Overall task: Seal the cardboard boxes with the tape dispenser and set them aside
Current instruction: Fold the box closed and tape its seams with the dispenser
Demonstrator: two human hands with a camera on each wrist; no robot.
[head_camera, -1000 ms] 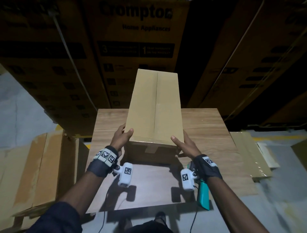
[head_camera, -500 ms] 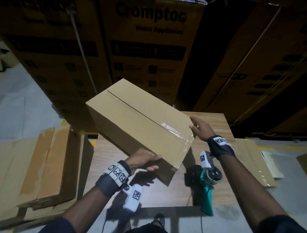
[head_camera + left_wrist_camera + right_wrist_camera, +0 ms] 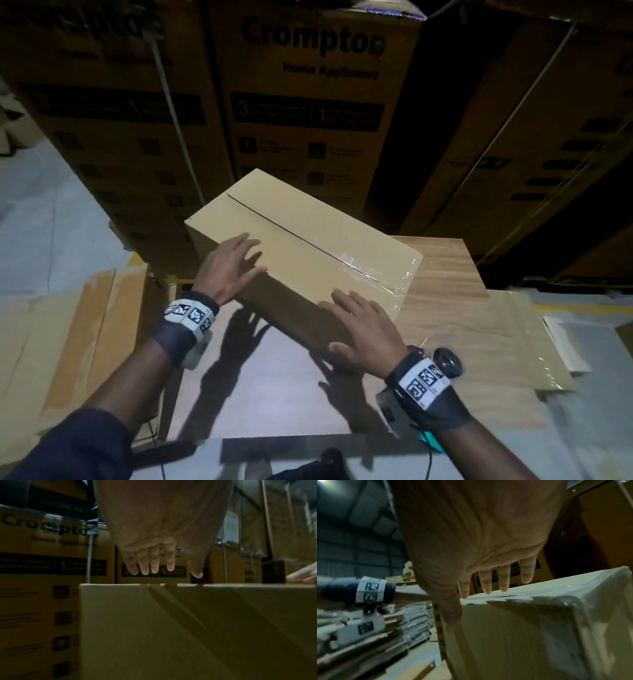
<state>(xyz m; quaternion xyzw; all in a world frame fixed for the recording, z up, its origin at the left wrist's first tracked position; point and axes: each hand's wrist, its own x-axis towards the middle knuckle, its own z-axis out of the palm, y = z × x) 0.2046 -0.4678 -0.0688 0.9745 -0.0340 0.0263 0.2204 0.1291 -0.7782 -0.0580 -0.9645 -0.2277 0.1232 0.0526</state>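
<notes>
Cardboard box is sitting askew on the wooden surface, right in front of both hands. Left hand is lying with spread fingers over its near-left top edge. Right hand is resting flat, fingers straight, on the near-right edge, beside clear tape. Tape dispenser is lying just right of the right wrist.
</notes>
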